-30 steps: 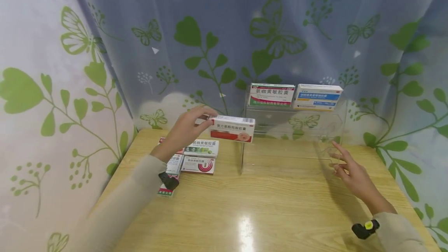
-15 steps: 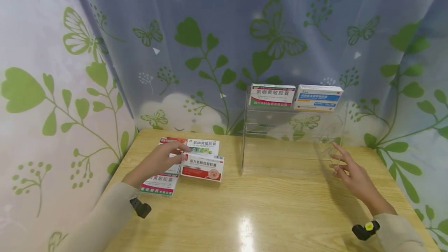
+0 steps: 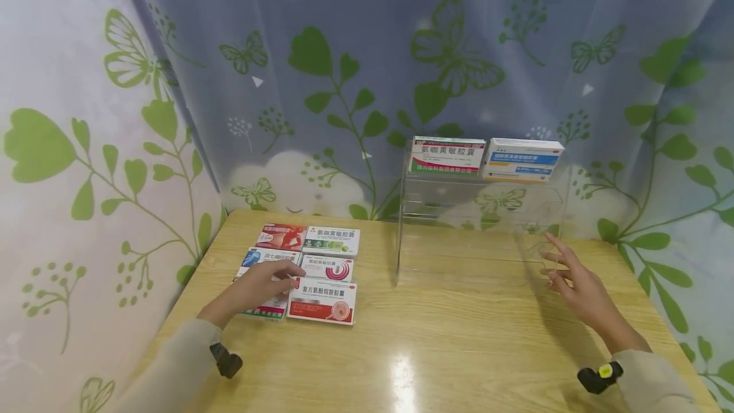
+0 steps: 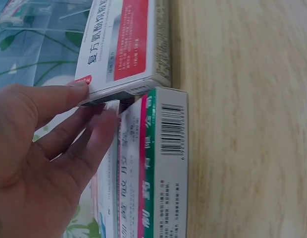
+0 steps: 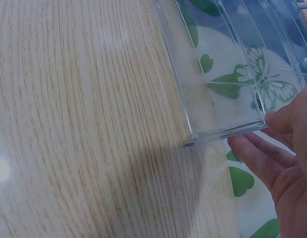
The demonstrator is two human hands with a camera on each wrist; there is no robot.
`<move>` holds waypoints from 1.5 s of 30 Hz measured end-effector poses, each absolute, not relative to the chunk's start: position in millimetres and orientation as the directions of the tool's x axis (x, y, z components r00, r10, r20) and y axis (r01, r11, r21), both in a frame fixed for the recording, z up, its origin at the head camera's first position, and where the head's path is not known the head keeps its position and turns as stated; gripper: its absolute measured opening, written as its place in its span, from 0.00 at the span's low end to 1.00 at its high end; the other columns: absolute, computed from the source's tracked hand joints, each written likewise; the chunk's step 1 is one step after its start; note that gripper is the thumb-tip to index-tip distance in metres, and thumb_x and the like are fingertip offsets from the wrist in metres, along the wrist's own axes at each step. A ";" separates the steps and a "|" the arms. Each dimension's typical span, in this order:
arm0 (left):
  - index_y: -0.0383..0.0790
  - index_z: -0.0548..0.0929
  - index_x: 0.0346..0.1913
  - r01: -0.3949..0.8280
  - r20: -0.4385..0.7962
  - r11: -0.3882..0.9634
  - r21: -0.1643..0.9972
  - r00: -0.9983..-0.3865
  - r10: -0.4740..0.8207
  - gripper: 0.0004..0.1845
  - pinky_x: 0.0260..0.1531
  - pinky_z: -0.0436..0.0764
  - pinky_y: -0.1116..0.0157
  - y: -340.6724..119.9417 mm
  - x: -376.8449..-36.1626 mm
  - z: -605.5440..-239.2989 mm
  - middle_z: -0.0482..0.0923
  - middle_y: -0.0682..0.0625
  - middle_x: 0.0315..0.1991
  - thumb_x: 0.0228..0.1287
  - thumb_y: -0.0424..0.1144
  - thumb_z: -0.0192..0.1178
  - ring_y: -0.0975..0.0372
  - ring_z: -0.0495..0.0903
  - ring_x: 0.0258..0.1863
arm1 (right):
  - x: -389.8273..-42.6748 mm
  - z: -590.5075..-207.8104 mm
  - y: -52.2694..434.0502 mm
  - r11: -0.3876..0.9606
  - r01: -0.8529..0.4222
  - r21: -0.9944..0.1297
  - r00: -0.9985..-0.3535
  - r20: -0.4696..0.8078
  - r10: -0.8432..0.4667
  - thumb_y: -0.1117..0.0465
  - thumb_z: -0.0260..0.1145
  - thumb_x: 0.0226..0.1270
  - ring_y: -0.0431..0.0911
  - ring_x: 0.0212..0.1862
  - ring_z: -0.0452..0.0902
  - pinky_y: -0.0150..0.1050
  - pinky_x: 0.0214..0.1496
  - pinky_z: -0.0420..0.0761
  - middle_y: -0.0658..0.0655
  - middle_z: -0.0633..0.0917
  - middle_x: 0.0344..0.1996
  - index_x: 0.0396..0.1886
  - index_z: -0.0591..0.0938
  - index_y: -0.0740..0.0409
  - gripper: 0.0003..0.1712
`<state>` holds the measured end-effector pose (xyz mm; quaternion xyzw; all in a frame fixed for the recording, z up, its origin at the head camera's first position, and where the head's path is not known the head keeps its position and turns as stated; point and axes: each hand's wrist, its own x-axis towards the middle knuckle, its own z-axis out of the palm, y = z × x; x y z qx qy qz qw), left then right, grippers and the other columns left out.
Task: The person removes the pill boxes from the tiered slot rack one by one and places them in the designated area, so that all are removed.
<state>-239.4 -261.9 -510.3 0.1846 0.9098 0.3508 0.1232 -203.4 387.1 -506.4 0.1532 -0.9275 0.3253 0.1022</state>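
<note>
Fingertips of the left hand are rested, uncurled, on the red-and-white box, flat on the bench: judged light, stiff cardboard, best pinched by its long edges.

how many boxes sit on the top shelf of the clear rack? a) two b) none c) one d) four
a: the head view shows two boxes side by side on the top shelf of the clear rack, a green and red box on the left and a blue box on the right.
</note>
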 end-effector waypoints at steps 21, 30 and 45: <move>0.47 0.88 0.63 0.336 0.012 0.721 0.606 -0.910 0.414 0.13 0.53 0.84 0.58 -263.0 -234.3 -524.0 0.88 0.51 0.56 0.81 0.38 0.65 0.63 0.82 0.48 | -203.2 -508.9 390.9 0.749 -0.346 -0.565 -0.933 0.292 -0.211 0.79 0.60 0.79 0.48 0.51 0.92 0.28 0.40 0.90 0.80 0.78 0.67 0.92 0.49 0.49 0.52; 0.49 0.87 0.67 0.427 0.036 0.754 0.498 -0.880 0.474 0.23 0.68 0.81 0.42 -257.5 -223.0 -532.4 0.79 0.46 0.66 0.75 0.52 0.71 0.49 0.77 0.66 | -202.7 -510.4 390.9 0.745 -0.343 -0.572 -0.935 0.285 -0.211 0.79 0.60 0.80 0.72 0.53 0.87 0.30 0.40 0.90 0.81 0.77 0.67 0.92 0.48 0.50 0.51; 0.52 0.88 0.68 0.451 0.087 0.756 0.474 -0.879 0.469 0.21 0.69 0.79 0.41 -261.3 -220.8 -535.6 0.76 0.48 0.67 0.77 0.49 0.70 0.49 0.73 0.69 | -204.9 -509.2 391.1 0.731 -0.368 -0.575 -0.925 0.303 -0.228 0.81 0.59 0.78 0.73 0.52 0.87 0.24 0.40 0.87 0.83 0.77 0.67 0.92 0.48 0.52 0.52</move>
